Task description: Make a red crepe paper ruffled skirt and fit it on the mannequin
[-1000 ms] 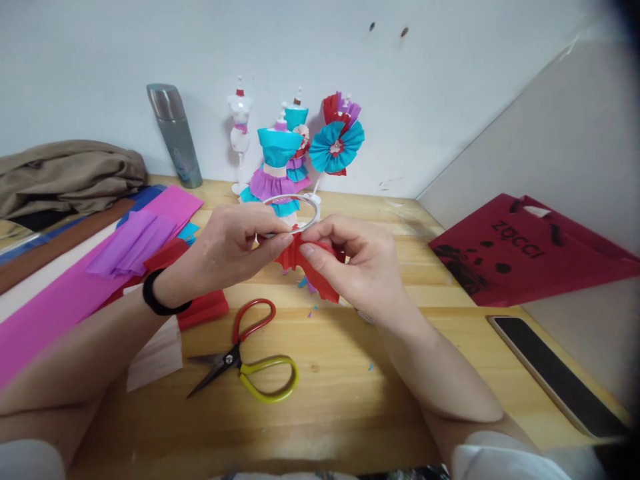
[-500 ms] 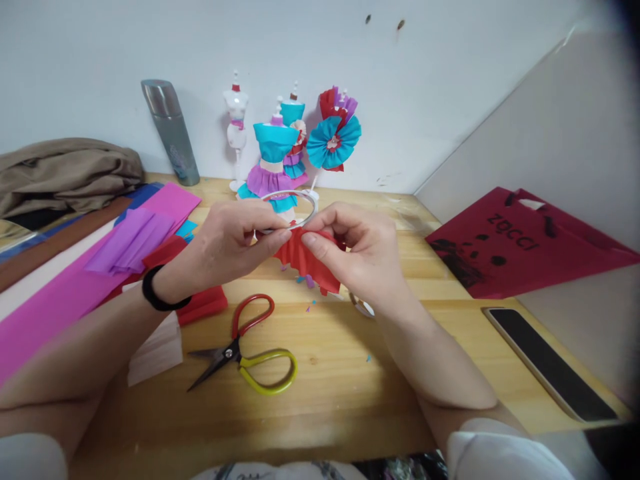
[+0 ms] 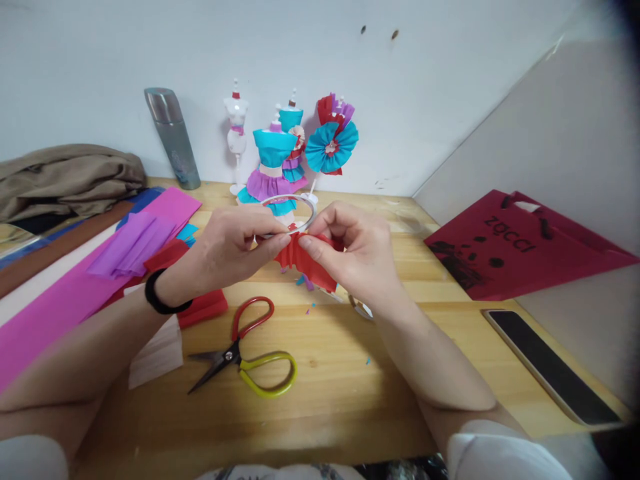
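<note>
A strip of red crepe paper [image 3: 313,265] hangs in small gathers between my hands, above the table. My left hand [image 3: 227,243], with a black band at the wrist, pinches the strip's upper edge at its left end. My right hand [image 3: 355,257] is closed on the same edge, thumb against the folds, close to the left fingertips. Behind the fingers a narrow roll of tape [image 3: 314,212] stands up as a thin white ring; its lower part is hidden, so I cannot tell which fingers hold it. Scissors with a red and a yellow handle [image 3: 231,355] lie spread below my hands.
Small dress forms stand at the wall: one in blue and purple paper [image 3: 274,148], one white [image 3: 236,123], one with a blue paper flower [image 3: 330,150]. Left are crepe sheets [image 3: 65,287], a bottle [image 3: 173,140] and brown cloth [image 3: 70,180]. Right are a red bag [image 3: 520,253] and phone [image 3: 550,363].
The view has tilted up slightly, so the background sits a little lower. The red paper shows tighter gathers between my fingertips; both hands keep their pinch.
</note>
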### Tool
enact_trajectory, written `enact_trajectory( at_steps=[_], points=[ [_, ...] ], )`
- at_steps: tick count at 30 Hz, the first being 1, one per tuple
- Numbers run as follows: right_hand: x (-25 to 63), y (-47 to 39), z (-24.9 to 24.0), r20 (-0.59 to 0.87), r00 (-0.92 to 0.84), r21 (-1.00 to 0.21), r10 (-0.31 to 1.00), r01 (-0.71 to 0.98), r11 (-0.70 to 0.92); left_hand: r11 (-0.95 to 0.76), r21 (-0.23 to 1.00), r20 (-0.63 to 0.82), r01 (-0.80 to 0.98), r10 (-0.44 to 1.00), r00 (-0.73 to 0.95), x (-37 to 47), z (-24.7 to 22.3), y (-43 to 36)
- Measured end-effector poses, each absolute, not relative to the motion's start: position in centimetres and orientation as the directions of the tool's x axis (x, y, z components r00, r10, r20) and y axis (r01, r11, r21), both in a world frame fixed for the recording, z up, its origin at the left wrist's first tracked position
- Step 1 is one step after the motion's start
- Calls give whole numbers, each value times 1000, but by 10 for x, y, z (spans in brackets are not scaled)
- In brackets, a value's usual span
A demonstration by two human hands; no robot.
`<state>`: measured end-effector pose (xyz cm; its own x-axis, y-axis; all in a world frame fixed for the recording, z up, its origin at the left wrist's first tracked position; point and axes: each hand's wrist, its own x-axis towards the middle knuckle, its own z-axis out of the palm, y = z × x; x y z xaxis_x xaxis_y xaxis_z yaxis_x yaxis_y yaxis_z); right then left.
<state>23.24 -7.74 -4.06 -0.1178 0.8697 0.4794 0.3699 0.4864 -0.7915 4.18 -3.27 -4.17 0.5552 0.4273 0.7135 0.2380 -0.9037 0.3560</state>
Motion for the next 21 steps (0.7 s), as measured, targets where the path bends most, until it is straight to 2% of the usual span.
enact_trajectory(
  at_steps=[12,16,21],
  points=[
    [232,-76,-42,476,-97,-809,874,341,479,-877,421,657,232,471,588,41,-38,-36],
    [233,-75,-42,449,-93,-832,889,319,454,-910,371,684,185,403,608,41,-38,-36],
    [236,-71,-43,337,-213,-880,917,276,387,-940,306,670,151,326,667,39,-40,-32]
  ],
)
